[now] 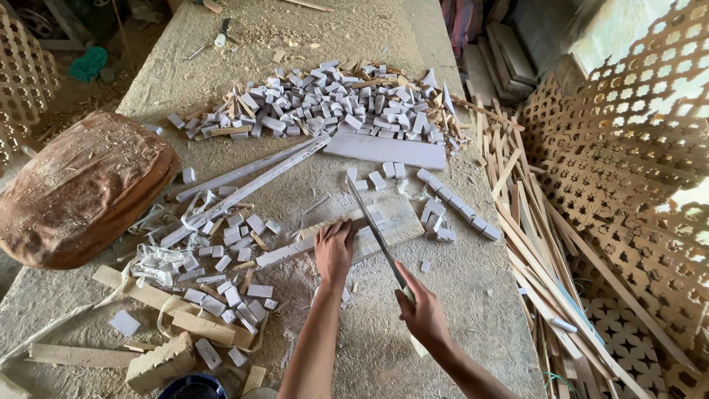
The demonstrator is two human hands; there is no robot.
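the long pale strip (310, 242) lies flat on the dusty counter (443, 295), pinned under the left hand (334, 247) with fingers pressed down on it, resting against a flat wooden block (395, 222). the right hand (422, 310) has its fingers clenched round the handle of a thin-bladed saw (373, 222), blade angled across the strip. small white cut blocks (325, 103) lie heaped farther back, a worn brown cushion (81, 185) off to the left.

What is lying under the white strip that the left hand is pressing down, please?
The white strip rests on a flat wooden board and the dusty workbench. The left hand covers part of it, and the saw blade crosses above, so what lies beneath there cannot be seen.
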